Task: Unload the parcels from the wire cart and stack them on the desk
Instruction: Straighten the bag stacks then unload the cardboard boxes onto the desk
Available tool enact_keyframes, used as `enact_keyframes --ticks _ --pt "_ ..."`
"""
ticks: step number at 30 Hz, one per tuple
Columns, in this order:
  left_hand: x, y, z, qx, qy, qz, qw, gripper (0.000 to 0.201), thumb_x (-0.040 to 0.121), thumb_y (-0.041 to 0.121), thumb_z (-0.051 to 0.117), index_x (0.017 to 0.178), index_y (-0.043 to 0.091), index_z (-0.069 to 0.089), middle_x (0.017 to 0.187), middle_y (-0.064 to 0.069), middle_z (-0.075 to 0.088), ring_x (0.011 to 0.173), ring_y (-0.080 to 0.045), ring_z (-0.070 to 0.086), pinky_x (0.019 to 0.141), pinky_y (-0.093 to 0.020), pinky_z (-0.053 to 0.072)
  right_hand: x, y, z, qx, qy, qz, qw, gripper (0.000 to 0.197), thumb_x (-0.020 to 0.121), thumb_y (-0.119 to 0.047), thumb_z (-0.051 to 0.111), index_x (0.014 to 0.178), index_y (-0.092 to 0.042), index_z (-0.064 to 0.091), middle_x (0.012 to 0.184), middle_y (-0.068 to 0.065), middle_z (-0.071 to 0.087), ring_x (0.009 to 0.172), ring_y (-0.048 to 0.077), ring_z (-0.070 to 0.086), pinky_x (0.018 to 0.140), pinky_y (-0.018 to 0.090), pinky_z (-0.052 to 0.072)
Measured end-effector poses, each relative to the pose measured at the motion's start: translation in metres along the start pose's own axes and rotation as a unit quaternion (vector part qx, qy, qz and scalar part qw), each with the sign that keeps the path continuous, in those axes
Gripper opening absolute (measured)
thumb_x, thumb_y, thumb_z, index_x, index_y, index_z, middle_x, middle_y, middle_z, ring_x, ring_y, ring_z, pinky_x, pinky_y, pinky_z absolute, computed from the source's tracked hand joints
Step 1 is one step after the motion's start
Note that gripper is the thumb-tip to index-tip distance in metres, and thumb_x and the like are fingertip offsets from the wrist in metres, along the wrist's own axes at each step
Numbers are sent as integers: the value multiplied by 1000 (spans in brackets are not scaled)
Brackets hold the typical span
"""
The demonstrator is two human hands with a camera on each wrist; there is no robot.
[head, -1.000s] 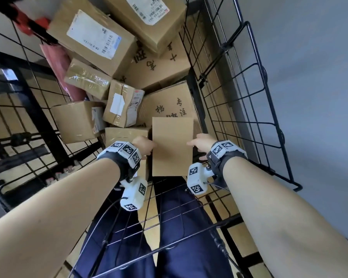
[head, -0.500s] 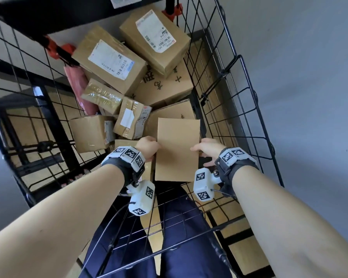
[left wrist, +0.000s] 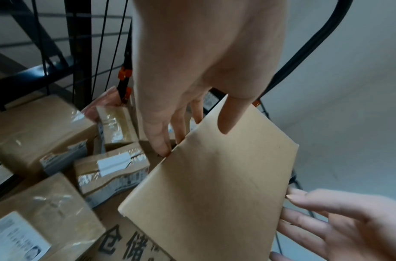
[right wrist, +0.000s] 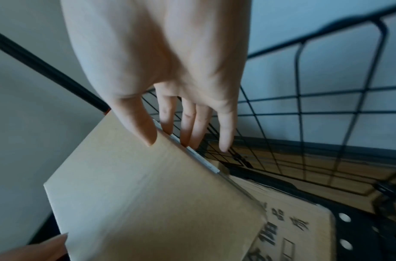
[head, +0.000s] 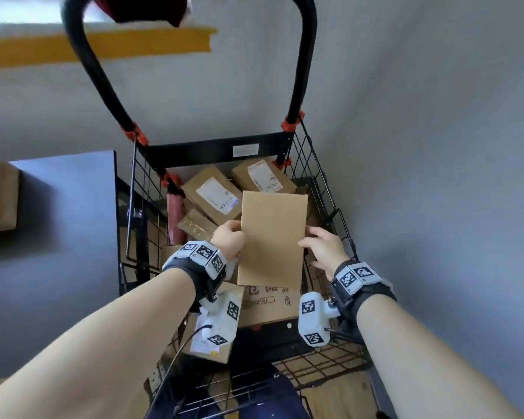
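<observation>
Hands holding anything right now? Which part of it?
Yes: both hold the plain brown parcel by its long side edges, left hand on the left edge, right hand on the right, thumbs on top, fingers underneath.

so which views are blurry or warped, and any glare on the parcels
Head view: strong wide-angle warp bends the black wire cart; top edge smeared. Left wrist view: glare streaks on the tape-wrapped brown cardboard parcels, which look soft. Right wrist view: the plain flat brown cardboard parcel and printed box blur toward the bottom.
</observation>
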State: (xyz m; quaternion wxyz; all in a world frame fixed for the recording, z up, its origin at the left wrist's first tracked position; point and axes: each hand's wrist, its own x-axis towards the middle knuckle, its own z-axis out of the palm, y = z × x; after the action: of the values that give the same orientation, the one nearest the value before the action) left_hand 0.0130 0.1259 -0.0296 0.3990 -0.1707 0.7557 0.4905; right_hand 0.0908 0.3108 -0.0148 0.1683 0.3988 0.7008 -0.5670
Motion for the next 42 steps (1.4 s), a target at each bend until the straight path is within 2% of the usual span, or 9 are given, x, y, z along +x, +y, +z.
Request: enact_keyframes --ticks 3,9,14,23,27,31,36,38,42 --pt "-25 15 -31 -37 18 39 998 44 88 11 58 131 10 49 109 -14 61 72 -21 53 56 -24 45 -24 -42 15 12 -28 -62 998 52 84 -12 61 134 -24 52 126 4 60 107 19 58 95 39 47" --pt "-80 19 -121 -125 84 107 983 52 85 29 64 131 15 44 121 -7 59 107 -25 61 85 -36 54 -66 -106 78 4 -88 -158 983 69 66 -36 68 130 -47 47 132 -2 54 117 22 55 99 48 46" --pt "-125 2 -214 -176 88 166 966 57 89 25 63 139 25 34 130 -7 55 116 -24 57 86 -37 50 -115 -152 155 33 -134 -203 970 63 85 -11 62 141 -33 41 127 -2 58 112 17 57 96 38 48" --pt "-186 -41 -337 -235 95 243 936 68 89 37 60 143 47 20 130 3 49 108 -15 54 86 -34 47 -181 -194 277 53 -162 -232 958 53 85 -12 66 132 -17 43 123 5 56 98 13 57 73 31 47" --pt "-193 -76 -374 -288 114 232 922 67 87 39 62 142 48 24 132 3 53 108 -16 58 95 -37 48 -199 -195 317 40 -209 -222 952 51 86 -9 63 132 -18 46 126 1 56 100 12 57 72 34 50" --pt "-197 -109 -395 -334 149 181 913 65 82 44 66 134 56 29 121 5 59 100 -21 62 80 -40 54 -208 -186 347 36 -249 -210 945 49 86 -13 62 133 -22 48 125 -5 60 112 15 58 81 35 53" --pt "-198 -126 -418 -408 126 116 897 79 65 54 72 132 49 30 117 -8 58 93 -34 64 79 -63 50 -219 -180 368 0 -269 -161 950 82 69 -60 67 140 -33 36 134 -6 54 123 18 49 101 52 41" --pt "-202 -126 -423 -422 127 110 891 65 71 51 68 126 39 35 105 -15 57 81 -35 61 65 -54 54 -220 -179 373 -7 -270 -144 952 98 54 -77 64 138 -34 37 140 -3 47 128 22 43 99 53 39" --pt "-200 -122 -424 -443 125 130 878 84 63 45 75 131 40 25 119 -17 54 88 -37 62 74 -55 53 -224 -176 383 -2 -263 -113 958 91 67 -69 65 141 -27 34 139 10 38 123 30 45 98 58 41"
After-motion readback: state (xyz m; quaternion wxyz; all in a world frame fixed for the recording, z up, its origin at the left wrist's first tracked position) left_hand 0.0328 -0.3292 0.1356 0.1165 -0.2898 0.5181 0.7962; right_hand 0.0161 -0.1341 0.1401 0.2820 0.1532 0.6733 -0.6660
